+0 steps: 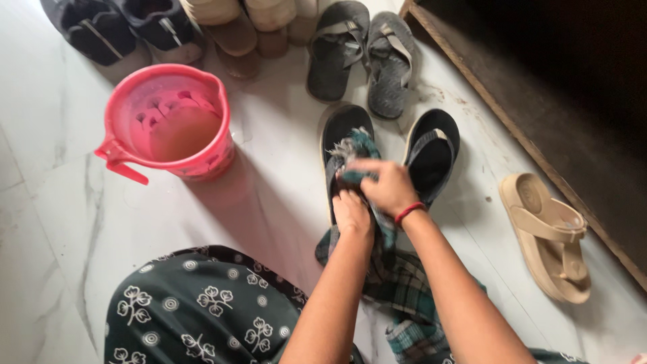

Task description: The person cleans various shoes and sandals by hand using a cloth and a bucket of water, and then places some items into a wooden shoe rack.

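A black slipper (342, 128) lies on the white marble floor (60, 202), with its pair (431, 152) tilted to its right. My right hand (384, 185), a red thread on its wrist, presses a bunch of green checked cloth (360, 145) onto the left slipper. My left hand (352, 214) sits just below it, gripping the slipper's near end, and the cloth (397, 283) trails down under my arms toward my lap.
A pink plastic jug (168, 125) holding cloudy water stands to the left. Grey sandals (364, 57) and several other shoes (121, 27) line the far edge. A beige sandal (549, 232) lies right, beside a dark wooden frame (512, 128). My patterned dress (202, 307) covers my knee.
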